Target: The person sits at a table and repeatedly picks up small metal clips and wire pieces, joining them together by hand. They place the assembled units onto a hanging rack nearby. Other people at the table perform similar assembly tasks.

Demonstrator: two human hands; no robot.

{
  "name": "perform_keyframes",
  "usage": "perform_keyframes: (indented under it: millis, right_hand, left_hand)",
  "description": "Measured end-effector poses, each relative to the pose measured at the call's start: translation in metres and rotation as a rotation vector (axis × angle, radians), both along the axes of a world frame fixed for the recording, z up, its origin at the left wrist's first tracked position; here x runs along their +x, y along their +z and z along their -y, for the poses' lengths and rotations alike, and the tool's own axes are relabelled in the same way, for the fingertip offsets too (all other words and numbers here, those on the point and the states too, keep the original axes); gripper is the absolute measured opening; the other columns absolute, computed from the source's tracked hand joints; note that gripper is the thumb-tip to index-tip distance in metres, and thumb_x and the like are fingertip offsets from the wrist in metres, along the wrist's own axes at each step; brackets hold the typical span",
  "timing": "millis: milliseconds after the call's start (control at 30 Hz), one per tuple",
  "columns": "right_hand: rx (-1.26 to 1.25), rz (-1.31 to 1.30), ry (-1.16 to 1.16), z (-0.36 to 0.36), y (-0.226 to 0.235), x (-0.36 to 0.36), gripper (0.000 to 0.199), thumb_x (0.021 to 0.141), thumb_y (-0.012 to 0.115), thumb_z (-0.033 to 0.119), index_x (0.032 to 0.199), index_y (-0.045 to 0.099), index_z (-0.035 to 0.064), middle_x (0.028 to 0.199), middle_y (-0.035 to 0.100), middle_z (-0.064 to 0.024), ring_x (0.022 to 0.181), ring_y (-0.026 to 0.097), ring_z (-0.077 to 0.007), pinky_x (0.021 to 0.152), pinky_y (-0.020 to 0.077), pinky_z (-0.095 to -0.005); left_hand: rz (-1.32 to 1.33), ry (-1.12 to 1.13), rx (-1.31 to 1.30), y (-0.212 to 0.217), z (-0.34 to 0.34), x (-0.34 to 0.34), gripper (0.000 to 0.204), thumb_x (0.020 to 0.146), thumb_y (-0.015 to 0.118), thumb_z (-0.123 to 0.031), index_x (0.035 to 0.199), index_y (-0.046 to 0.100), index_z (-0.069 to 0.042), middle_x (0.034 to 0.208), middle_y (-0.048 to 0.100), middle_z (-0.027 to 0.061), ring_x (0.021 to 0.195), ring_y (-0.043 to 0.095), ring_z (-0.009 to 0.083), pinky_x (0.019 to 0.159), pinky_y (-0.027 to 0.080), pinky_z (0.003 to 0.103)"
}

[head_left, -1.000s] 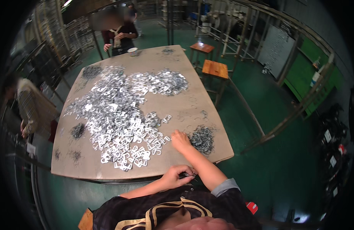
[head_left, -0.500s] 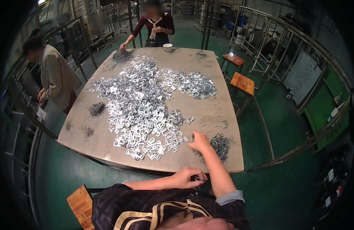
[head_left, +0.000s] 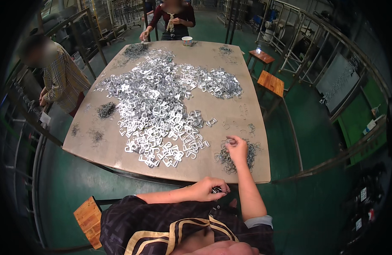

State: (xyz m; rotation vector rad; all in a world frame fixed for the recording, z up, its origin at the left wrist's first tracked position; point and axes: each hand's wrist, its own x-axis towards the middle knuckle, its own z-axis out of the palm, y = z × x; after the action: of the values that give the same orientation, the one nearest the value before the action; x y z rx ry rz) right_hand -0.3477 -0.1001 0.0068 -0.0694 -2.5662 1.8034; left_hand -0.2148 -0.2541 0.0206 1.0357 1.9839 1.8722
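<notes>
Two hands: your right hand (head_left: 237, 147) sits on the small wire clip pile (head_left: 236, 154) at the counter's (head_left: 242, 108) near right, fingers pinched on a clip. Left hand (head_left: 210, 188) below the near edge, closed on something dark.

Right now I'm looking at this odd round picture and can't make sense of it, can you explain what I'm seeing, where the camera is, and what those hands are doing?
There is no machine here. The camera sits on a person's head and looks down, and its wide lens bends straight edges, so the picture looks round. The two forearms coming up from the bottom belong to that person. Their right hand reaches onto a big table and touches a small heap of thin wire clips. Their left hand stays near the body, below the table edge, pinching some small dark part that is too small to identify. A large pile of shiny flat metal pieces covers the middle of the table. Two other people stand at the left and far sides, and a cup sits at the far edge.
</notes>
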Motion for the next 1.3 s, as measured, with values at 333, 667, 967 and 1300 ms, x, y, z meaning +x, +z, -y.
perform_keyframes:
  millis: [333, 667, 967, 1300]
  right_hand:
    - [-0.534, 0.116, -0.028, -0.035, 0.020, 0.087, 0.016, 0.084, 0.070, -0.001, 0.099, 0.069, -0.0049, 0.083, 0.070, -0.0094, 0.069, 0.065, -0.0116, 0.059, 0.0498, -0.0218]
    - [-0.348, -0.084, -0.067, -0.034, 0.032, 0.142, 0.016, 0.084, 0.070, -0.002, 0.100, 0.069, -0.0061, 0.086, 0.071, -0.0081, 0.074, 0.066, -0.0093, 0.066, 0.0532, -0.0221]
    - [-0.111, -0.213, -0.232, -0.045, 0.018, 0.165, 0.014, 0.082, 0.071, 0.000, 0.095, 0.071, -0.0029, 0.081, 0.072, -0.0086, 0.069, 0.067, -0.0097, 0.063, 0.0528, -0.0239]
    - [0.013, -0.234, -0.273, -0.053, 0.016, 0.182, 0.011, 0.081, 0.072, -0.001, 0.093, 0.072, -0.0019, 0.078, 0.070, -0.0077, 0.066, 0.066, -0.0097, 0.057, 0.0510, -0.0232]
  left_hand:
    - [0.123, 0.139, 0.006, 0.001, -0.008, -0.003, 0.010, 0.087, 0.067, -0.001, 0.088, 0.057, 0.001, 0.099, 0.071, 0.0154, 0.097, 0.068, 0.0186, 0.082, 0.054, 0.031]
    - [0.112, 0.298, -0.176, 0.000, -0.020, -0.004, 0.011, 0.082, 0.071, -0.003, 0.088, 0.063, 0.001, 0.082, 0.070, 0.0091, 0.080, 0.067, 0.0134, 0.075, 0.053, 0.030]
    - [0.073, 0.241, -0.173, -0.022, -0.013, -0.034, 0.015, 0.087, 0.065, -0.003, 0.101, 0.066, 0.001, 0.094, 0.069, 0.0137, 0.085, 0.068, 0.0207, 0.075, 0.053, 0.032]
    - [-0.269, 0.427, -0.361, -0.077, -0.079, -0.127, 0.028, 0.084, 0.056, 0.000, 0.111, 0.065, -0.001, 0.099, 0.065, 0.0206, 0.094, 0.062, 0.0397, 0.085, 0.050, 0.042]
